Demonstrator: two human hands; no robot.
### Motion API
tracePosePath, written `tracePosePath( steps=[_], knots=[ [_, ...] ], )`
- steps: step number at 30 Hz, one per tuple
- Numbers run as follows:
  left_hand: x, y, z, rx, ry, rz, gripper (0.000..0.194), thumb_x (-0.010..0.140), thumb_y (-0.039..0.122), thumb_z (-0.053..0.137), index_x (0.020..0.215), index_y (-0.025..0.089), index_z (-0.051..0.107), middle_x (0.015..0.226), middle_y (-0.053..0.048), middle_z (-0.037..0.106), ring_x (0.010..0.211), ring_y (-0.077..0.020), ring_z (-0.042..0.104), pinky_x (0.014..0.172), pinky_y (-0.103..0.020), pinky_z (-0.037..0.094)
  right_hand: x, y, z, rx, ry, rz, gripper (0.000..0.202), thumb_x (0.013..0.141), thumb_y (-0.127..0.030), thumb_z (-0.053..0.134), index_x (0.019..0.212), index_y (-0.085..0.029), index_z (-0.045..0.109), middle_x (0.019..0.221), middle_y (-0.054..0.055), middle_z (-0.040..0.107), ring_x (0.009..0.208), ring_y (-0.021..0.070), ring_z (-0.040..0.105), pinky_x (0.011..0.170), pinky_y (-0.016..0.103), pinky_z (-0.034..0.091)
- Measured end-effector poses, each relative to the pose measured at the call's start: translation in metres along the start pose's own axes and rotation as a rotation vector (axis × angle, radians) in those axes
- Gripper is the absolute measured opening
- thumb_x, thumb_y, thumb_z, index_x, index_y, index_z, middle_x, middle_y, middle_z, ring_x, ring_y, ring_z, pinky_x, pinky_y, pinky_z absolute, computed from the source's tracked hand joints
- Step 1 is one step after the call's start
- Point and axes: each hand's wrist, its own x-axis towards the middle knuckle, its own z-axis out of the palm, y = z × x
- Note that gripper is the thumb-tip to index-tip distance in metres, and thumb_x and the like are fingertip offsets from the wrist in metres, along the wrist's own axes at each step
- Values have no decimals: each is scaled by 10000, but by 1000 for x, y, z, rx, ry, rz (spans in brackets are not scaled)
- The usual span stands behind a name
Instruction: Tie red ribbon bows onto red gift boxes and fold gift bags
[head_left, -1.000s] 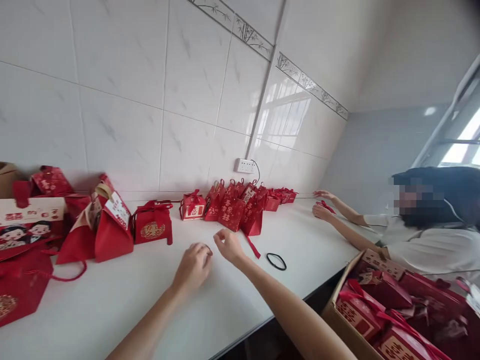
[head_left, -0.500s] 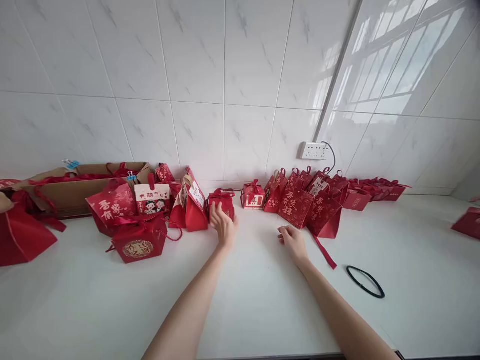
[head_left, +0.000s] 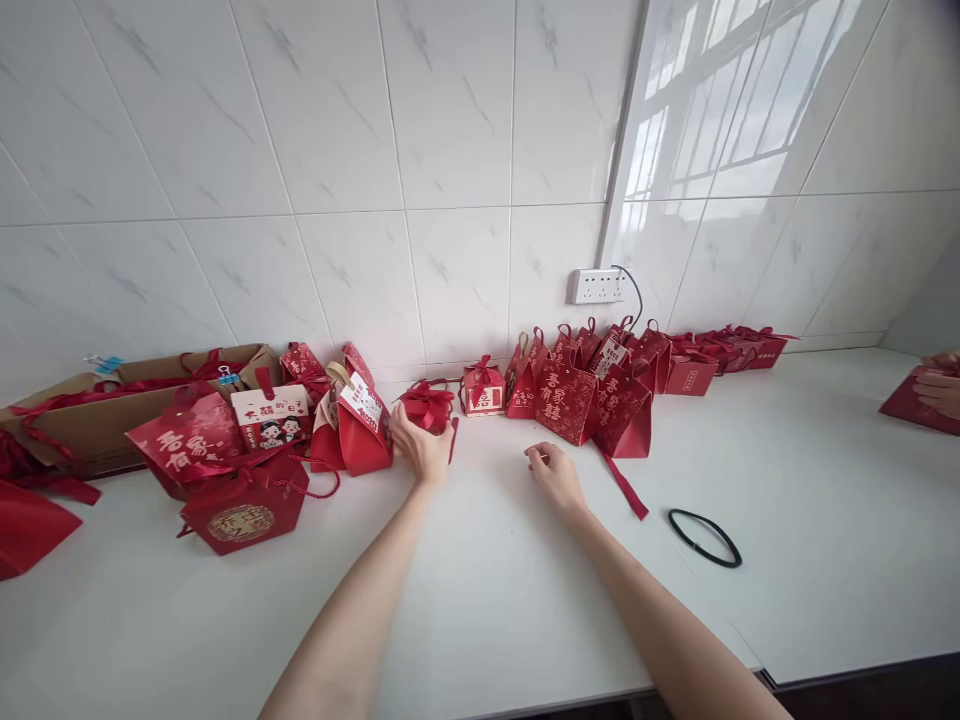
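Note:
My left hand is closed on a small red box with a ribbon bow, which sits tilted on the white table near the wall. Part of that box is hidden behind the hand. Over the table, my right hand is curled with its fingers together, in front of a red gift bag with gold writing; what it holds, if anything, is too small to make out. Between the hands, farther back, stands a small red box with a white label. A red bag with a white tag is left of my left hand.
Several red boxes and an open cardboard box are at the left. More red boxes line the wall below a power strip. A black loop lies at the right. Another person's hand holds a red box.
My left hand has closed round the small red box, which has tipped. The view has turned to the right, and another person's hand has come into sight at the right edge.

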Motion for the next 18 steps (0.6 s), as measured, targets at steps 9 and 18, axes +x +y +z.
tracePosePath(
  steps=[9,18],
  knots=[
    [-67,32,-22,-408,-174,410,893,645,289,748,1365,222,224,1335,-177,364,1273,-326,398,1018,-494,377,-12,-11,3,646,-242,26,522,771,-602,521,1191,-306,433,1177,67,539,976,234,604,710,355,520],
    [-74,33,-39,-516,-415,671,817,735,355,658,1389,203,192,1263,-181,413,1190,-317,453,918,-485,444,-12,-12,-25,593,-100,-126,312,775,-431,543,1045,-283,499,1153,31,580,983,221,575,761,344,502]
  ],
)
